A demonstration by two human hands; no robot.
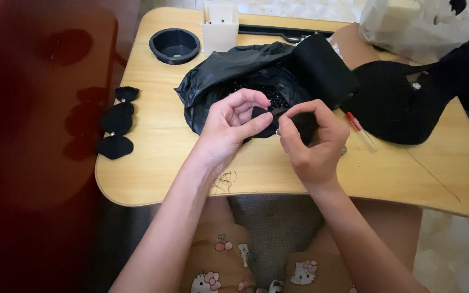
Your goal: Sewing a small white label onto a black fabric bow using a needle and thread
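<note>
Hands meet over a light wooden lap table (pixel 153 135), seen from above. The left hand (pixel 229 127) pinches a small black fabric piece (pixel 260 115) between thumb and forefinger, while the right hand (pixel 313 141) closes its fingertips on the other side of the same piece, so both hands are clamped on it just above the table's middle. Whether a needle or thread runs between them is too fine to tell.

Directly behind the hands lies an open crumpled black plastic bag (pixel 229 73) holding small dark beads. Right of it sits a roll of black fabric (pixel 321 68), and beyond that a larger black cloth shape (pixel 392 108) bearing a small shiny stud. A thin clear tube with a red end (pixel 360 130) lies near the right hand. Along the table's left edge, three finished black fabric petals (pixel 118 122) lie in a column. A round black cup holder (pixel 175 45) and a white slotted stand (pixel 220 24) sit at the far edge.

Judging from the grip, this work likely goes best with the piece held taut close to the fingertips, low over the table so nothing small drops
</note>
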